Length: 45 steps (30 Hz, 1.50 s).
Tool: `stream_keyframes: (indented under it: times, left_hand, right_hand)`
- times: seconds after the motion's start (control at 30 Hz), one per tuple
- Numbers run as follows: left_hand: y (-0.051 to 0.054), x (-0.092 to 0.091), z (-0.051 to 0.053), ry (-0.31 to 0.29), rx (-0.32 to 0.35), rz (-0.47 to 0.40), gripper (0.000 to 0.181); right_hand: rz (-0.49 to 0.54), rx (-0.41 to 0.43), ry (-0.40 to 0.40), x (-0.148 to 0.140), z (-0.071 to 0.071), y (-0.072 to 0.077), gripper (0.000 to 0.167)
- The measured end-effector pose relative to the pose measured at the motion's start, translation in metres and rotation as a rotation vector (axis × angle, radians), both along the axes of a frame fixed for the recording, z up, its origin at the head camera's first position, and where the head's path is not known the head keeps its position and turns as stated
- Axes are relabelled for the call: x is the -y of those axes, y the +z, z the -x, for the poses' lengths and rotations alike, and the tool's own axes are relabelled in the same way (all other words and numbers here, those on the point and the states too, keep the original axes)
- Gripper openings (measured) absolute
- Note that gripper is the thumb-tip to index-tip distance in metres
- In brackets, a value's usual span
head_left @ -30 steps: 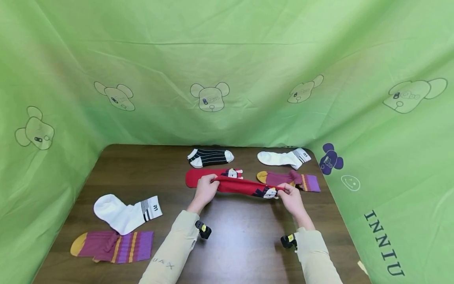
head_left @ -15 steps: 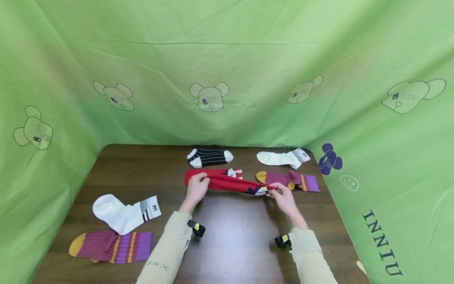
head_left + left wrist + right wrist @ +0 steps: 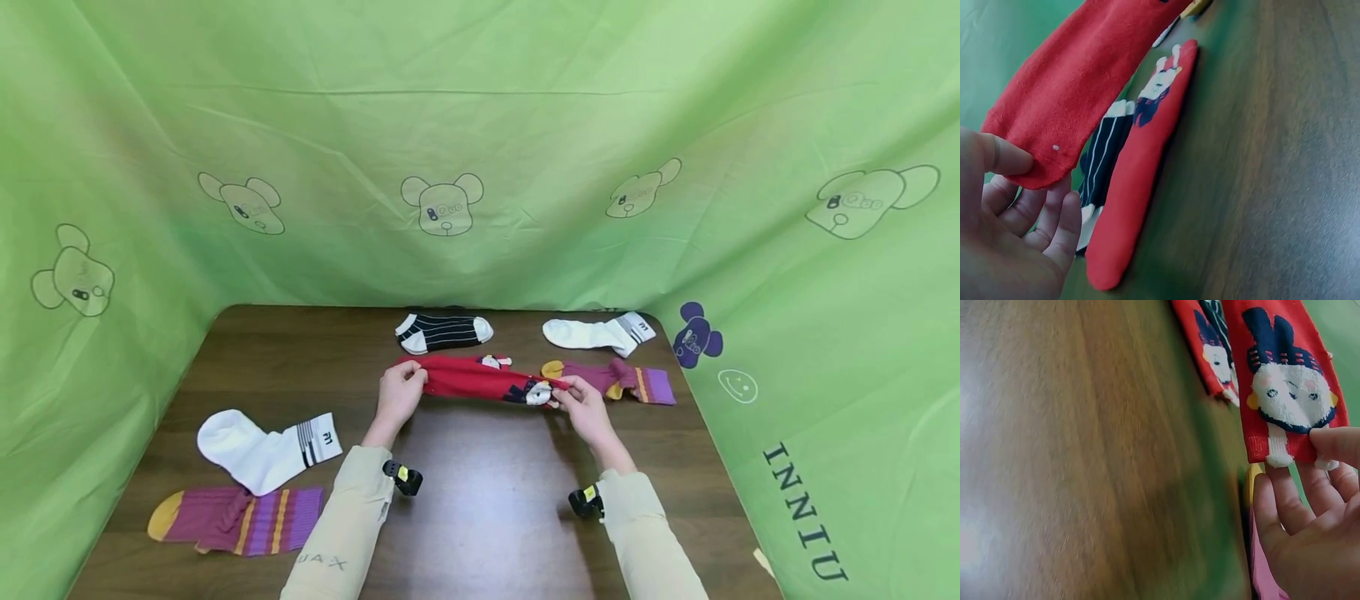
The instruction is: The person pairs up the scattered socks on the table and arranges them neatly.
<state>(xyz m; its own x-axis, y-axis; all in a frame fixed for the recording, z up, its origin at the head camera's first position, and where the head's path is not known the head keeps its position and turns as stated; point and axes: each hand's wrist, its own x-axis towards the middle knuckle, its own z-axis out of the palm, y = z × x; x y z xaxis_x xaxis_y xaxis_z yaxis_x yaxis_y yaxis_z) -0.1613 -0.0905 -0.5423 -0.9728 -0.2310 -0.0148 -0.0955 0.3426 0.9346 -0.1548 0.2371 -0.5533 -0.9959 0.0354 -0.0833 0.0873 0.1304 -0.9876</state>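
Between the two hands a red sock (image 3: 472, 381) is stretched out level above the table. My left hand (image 3: 399, 393) pinches its toe end between thumb and fingers, as the left wrist view shows. At the cuff, by a white rabbit-like figure in dark blue, my right hand (image 3: 588, 408) pinches the other end. A second red sock (image 3: 1138, 181) with the same figure lies flat on the table just behind; in the head view the held one covers most of it. Beyond that lies a black ankle sock (image 3: 447, 333) with white stripes.
At the back right lie a white sock (image 3: 588, 334) and a purple-and-yellow sock (image 3: 654, 385). Another white sock (image 3: 255, 454) and a striped purple sock (image 3: 217, 521) lie on the left of the brown table (image 3: 480, 517). A green curtain (image 3: 480, 275) hangs around the back and sides.
Both hands have moved left and slightly toward the back with the stretched red sock, which now lies more directly over the second red sock. The other socks have stayed put.
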Motion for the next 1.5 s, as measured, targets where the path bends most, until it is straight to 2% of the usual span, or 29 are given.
stream_keyframes:
  times: [0.17,0.53,0.93,0.97,1.07,1.17,1.23,1.37,1.5]
  left_hand:
    - [-0.003,0.009,0.002,0.025,0.031,-0.002,0.018]
    - [-0.004,0.028,0.004,0.105,0.091,-0.078,0.022]
    - [-0.008,0.042,0.006,0.145,0.134,-0.091,0.024]
    - [-0.009,0.043,0.007,0.148,0.133,-0.088,0.024]
    - [-0.01,0.045,0.007,0.158,0.134,-0.076,0.026]
    - [-0.011,0.046,0.007,0.155,0.136,-0.072,0.028]
    - [-0.012,0.048,0.007,0.15,0.139,-0.075,0.03]
    - [-0.016,0.052,0.006,0.133,0.15,-0.086,0.034]
    - [-0.019,0.055,0.006,0.103,0.17,-0.062,0.037]
  right_hand:
    - [0.03,0.018,-0.021,0.009,0.005,0.0,0.021]
    - [0.088,0.064,-0.026,0.033,0.022,0.0,0.025]
    - [0.049,0.092,-0.055,0.052,0.042,0.004,0.028]
    - [0.044,0.104,-0.052,0.054,0.042,0.009,0.028]
    - [0.038,0.124,-0.047,0.058,0.047,0.011,0.031]
    - [0.035,0.151,-0.049,0.061,0.05,0.011,0.033]
    - [0.049,0.163,-0.056,0.062,0.054,0.005,0.034]
    - [0.098,0.202,-0.042,0.065,0.057,0.001,0.035]
    - [0.136,0.24,-0.028,0.067,0.059,-0.001,0.036]
